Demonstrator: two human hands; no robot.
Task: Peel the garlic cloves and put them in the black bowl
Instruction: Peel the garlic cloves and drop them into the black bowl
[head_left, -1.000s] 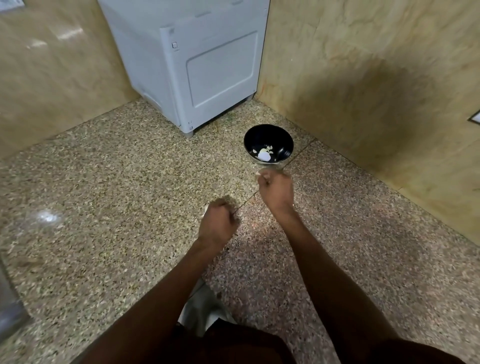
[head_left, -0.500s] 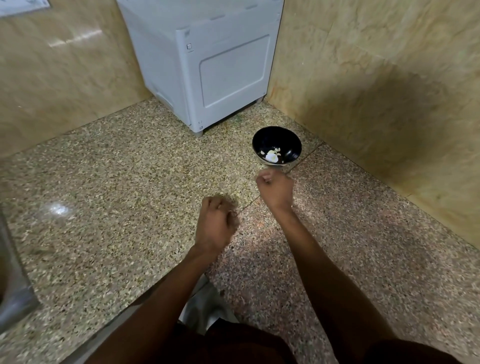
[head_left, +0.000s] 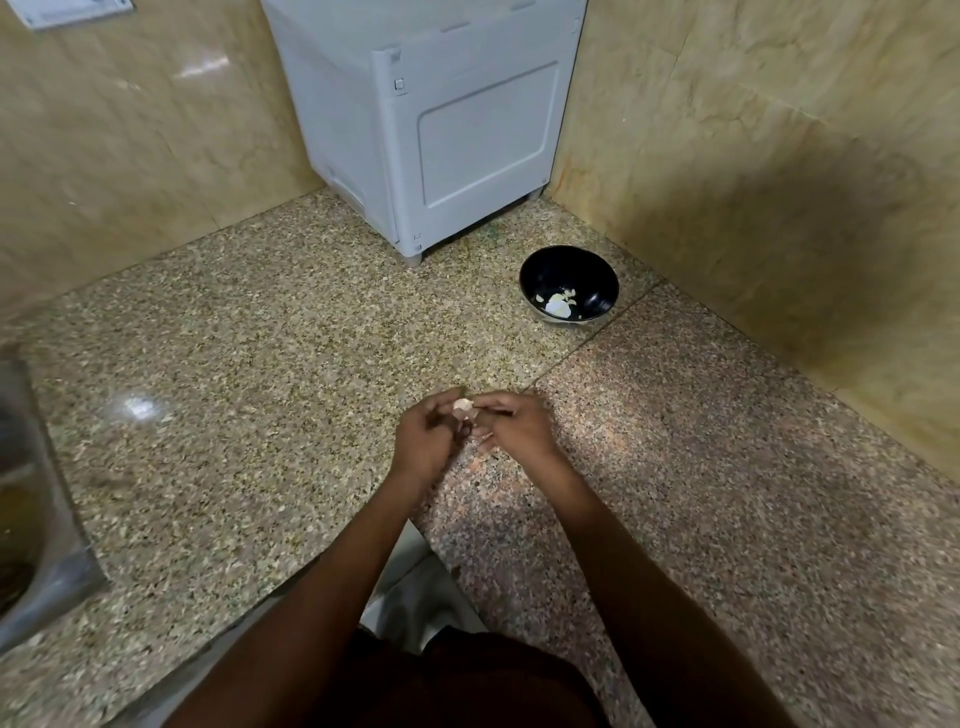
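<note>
Hands: half a second ago apart and fisted; now met at frame centre over the granite counter (head_left: 260, 364). Left hand (head_left: 423, 441) and right hand (head_left: 514, 428) both pinch one garlic clove (head_left: 462, 409) between their fingertips. Black bowl (head_left: 569, 286): right of centre, upper half, near the wall corner, holding pale garlic pieces (head_left: 557, 305); well apart from the hands. White appliance (head_left: 441, 130): top centre, behind the bowl.
</note>
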